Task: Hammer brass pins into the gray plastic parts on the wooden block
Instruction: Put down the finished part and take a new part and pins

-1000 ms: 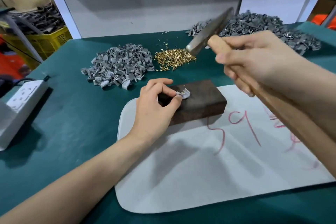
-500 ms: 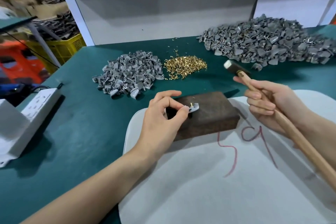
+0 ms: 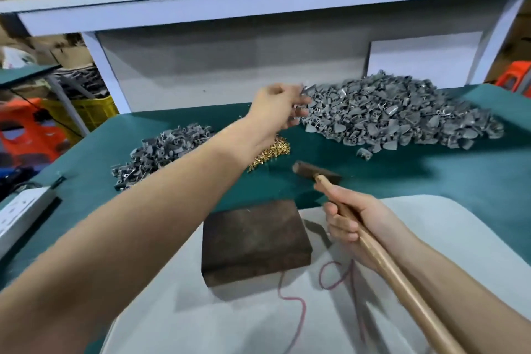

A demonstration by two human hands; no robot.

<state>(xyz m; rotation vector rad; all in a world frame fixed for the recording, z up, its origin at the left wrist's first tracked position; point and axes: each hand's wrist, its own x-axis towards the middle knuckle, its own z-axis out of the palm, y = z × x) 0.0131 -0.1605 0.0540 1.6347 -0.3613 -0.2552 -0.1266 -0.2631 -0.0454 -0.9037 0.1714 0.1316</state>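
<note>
The dark wooden block (image 3: 253,241) lies on a white mat (image 3: 431,227), its top bare. My left hand (image 3: 275,109) reaches far over the table to the edge of the large pile of gray plastic parts (image 3: 402,118). A gray plastic part (image 3: 305,90) sits at its thumb and forefinger tips, blurred by motion. My right hand (image 3: 353,227) grips the wooden handle of the hammer (image 3: 313,173), right of the block. The hammer's head hangs low over the green table. Brass pins (image 3: 271,152) lie in a heap partly hidden behind my left forearm.
A smaller pile of gray parts (image 3: 163,152) lies at the back left. A white power strip (image 3: 20,210) sits at the left table edge. A pale shelf (image 3: 258,3) overhangs the back of the green table (image 3: 445,175). Red marks cross the mat.
My left hand lifted the gray part off the block and carried it back right to the large pile. The hammer stays lowered to the right of the block. The camera tilted upward.
</note>
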